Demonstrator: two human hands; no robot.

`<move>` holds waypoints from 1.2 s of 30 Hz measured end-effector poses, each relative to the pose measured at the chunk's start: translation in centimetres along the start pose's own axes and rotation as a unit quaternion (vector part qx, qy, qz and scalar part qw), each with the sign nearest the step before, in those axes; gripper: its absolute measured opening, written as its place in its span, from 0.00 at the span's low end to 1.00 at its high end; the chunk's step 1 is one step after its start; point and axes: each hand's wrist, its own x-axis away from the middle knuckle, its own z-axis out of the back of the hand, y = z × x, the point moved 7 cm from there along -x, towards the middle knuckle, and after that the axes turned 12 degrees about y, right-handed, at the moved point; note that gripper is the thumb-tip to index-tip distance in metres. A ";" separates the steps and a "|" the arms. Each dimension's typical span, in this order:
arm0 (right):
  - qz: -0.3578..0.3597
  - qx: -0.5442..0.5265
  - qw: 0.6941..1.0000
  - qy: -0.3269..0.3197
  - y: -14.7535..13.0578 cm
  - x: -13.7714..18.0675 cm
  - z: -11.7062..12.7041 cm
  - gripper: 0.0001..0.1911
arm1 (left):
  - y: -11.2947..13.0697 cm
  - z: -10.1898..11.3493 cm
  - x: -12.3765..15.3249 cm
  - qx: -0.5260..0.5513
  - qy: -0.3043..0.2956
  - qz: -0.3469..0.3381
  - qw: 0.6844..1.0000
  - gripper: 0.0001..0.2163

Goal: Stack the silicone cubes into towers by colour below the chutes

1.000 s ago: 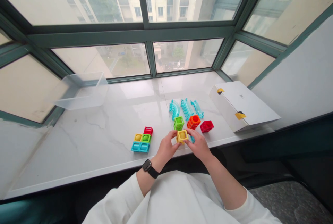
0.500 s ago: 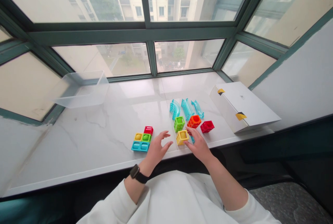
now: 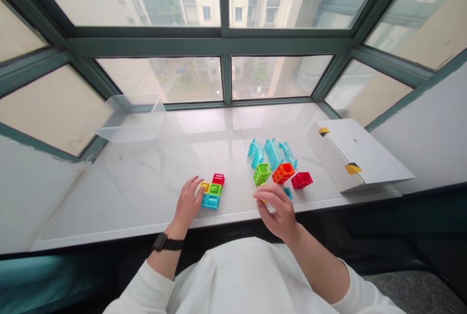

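My left hand (image 3: 188,202), with a watch on its wrist, lies against the left side of a joined group of blocks. Its fingers are extended, and the thumb partly covers the group's yellow block (image 3: 206,187) and left blue block (image 3: 204,200). The group also has a red block (image 3: 218,179), a green block (image 3: 215,189) and another blue block (image 3: 213,201). My right hand (image 3: 279,209) has its fingers curled around a loose yellow block (image 3: 263,201), mostly hidden under them. Beside that hand are a loose green block (image 3: 261,174), an orange block (image 3: 283,173) and a blue piece (image 3: 288,193).
A loose red block (image 3: 302,180) sits to the right. Clear blue track pieces (image 3: 273,154) lie behind the loose blocks. A white box (image 3: 365,151) with yellow-black tape stands at the right, a clear plastic bin (image 3: 134,134) at the back left. Windows border the white sill (image 3: 153,197).
My left hand has moved left, from the gap between the blocks to the joined group's left side. My right hand has closed over the loose yellow block. The whole view has shifted slightly.
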 end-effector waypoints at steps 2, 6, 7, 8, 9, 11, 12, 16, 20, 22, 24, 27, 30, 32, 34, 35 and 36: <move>-0.022 -0.024 0.996 -0.086 0.0 0.4 -3.8 0.12 | 0.2 -1.0 -0.4 0.005 -0.037 -0.014 0.999 0.18; -0.067 -0.003 0.971 -0.230 2.1 2.4 -10.8 0.14 | 1.3 -2.8 -1.4 -0.001 -0.066 -0.048 0.997 0.19; -0.072 0.010 0.963 -0.258 2.7 3.1 -12.1 0.16 | 1.5 -3.1 -1.6 -0.003 -0.068 -0.054 0.996 0.19; -0.076 0.023 0.957 -0.279 3.4 3.8 -13.2 0.16 | 1.7 -3.4 -1.8 -0.003 -0.071 -0.057 0.996 0.19; -0.080 0.035 0.951 -0.298 4.1 4.4 -14.1 0.17 | 1.8 -3.7 -1.8 -0.001 -0.076 -0.057 0.995 0.19; -0.085 0.053 0.940 -0.327 5.0 5.6 -15.4 0.17 | 1.9 -4.2 -1.8 0.010 -0.093 -0.048 0.994 0.18; -0.087 0.058 0.935 -0.339 5.3 6.1 -15.7 0.17 | 1.8 -4.4 -1.8 0.014 -0.102 -0.042 0.994 0.18; -0.099 0.072 0.923 -0.366 5.8 6.9 -16.3 0.19 | 1.4 -4.9 -1.5 0.011 -0.119 -0.029 0.992 0.17; -0.099 0.074 0.923 -0.365 5.9 7.0 -16.4 0.18 | 1.0 -5.1 -1.5 0.006 -0.111 -0.019 0.994 0.15; -0.101 0.073 0.923 -0.365 6.1 7.1 -16.6 0.19 | 0.9 -5.2 -1.5 0.004 -0.108 -0.014 0.994 0.15; -0.109 0.074 0.925 -0.356 6.4 7.3 -16.5 0.19 | 0.9 -5.2 -1.5 0.004 -0.106 -0.011 0.994 0.15; -0.131 0.084 0.931 -0.331 7.1 7.2 -16.0 0.15 | 1.0 -5.1 -1.5 0.004 -0.107 -0.008 0.994 0.15; -0.149 0.094 0.935 -0.308 7.6 7.0 -14.9 0.11 | 1.2 -5.0 -1.5 0.007 -0.108 -0.006 0.994 0.15; -0.153 0.094 0.938 -0.297 7.5 6.8 -13.9 0.10 | 1.2 -5.0 -1.4 0.010 -0.108 -0.004 0.994 0.15; -0.157 0.078 0.946 -0.274 7.0 6.3 -12.7 0.08 | 1.2 -5.0 -1.4 0.011 -0.105 0.000 0.994 0.15; -0.162 0.062 0.952 -0.254 6.6 5.8 -12.0 0.07 | 1.2 -5.0 -1.4 0.012 -0.104 0.002 0.994 0.15; -0.168 0.041 0.958 -0.229 6.1 5.3 -11.2 0.06 | 1.2 -5.0 -1.4 0.013 -0.104 0.003 0.994 0.16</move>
